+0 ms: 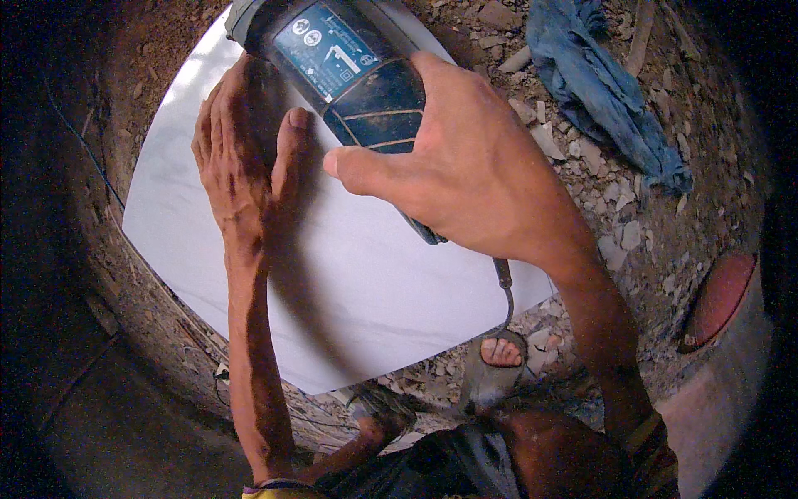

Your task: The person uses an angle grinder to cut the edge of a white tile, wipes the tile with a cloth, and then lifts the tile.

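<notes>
My right hand [478, 166] is wrapped over the dark body of a corded angle grinder [378, 100], its thumb reaching across the near side. The grinder slants up to the left above a large white tile [382, 291]. Its grey head is partly cut off at the top edge, and no disc can be made out. On the tile, just left of the grinder, my left hand [237, 166] lies flat with fingers stretched forward and the thumb apart. The grinder's cord [509, 303] hangs from its rear end, past the tile's near right edge.
Broken rubble [615, 241] covers the ground on the right. A crumpled blue cloth [598, 100] lies there. Farther right is a reddish oval object [721, 299]. My sandalled foot [501, 353] stands by the tile's near edge. A thin blue cord [83, 141] runs along the left.
</notes>
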The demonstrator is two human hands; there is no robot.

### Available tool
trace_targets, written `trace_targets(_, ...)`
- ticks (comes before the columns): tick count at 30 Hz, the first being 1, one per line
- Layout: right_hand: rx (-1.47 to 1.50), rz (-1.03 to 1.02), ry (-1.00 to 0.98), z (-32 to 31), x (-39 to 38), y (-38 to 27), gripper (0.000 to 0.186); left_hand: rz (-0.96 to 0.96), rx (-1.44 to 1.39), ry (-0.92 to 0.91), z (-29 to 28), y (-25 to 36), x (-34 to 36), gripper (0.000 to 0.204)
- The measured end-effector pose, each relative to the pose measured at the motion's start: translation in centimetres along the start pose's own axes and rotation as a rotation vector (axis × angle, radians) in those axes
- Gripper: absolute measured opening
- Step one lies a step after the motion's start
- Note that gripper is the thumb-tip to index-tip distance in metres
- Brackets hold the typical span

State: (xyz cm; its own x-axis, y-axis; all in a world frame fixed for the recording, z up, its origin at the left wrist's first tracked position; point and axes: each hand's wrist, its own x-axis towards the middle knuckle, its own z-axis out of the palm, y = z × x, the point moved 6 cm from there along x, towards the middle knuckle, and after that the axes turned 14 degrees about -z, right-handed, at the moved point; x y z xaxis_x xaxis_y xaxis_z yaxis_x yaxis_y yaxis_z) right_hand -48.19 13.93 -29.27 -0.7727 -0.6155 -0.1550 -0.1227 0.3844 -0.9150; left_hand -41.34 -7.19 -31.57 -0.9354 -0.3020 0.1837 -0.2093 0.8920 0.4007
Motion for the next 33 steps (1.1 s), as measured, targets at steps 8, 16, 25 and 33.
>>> trace_targets(8,0.018,-0.076,0.0,0.3,-1.2,0.1,0.056,0.007,-0.001,0.023,0.1,0.1,-0.3,0.07)
trace_targets(16,-0.137,-0.032,0.048,-0.4,-2.1,0.1,0.054,0.001,-0.002,-0.003,-0.2,0.6,-0.7,0.071)
trace_targets(25,-0.072,0.016,0.022,-0.1,-3.3,0.4,0.056,-0.008,-0.014,-0.007,-0.1,0.5,-0.7,0.072)
trace_targets(33,-0.058,0.124,-0.026,-0.6,-4.5,0.3,0.056,-0.006,-0.018,-0.017,-0.2,0.8,-0.5,0.073)
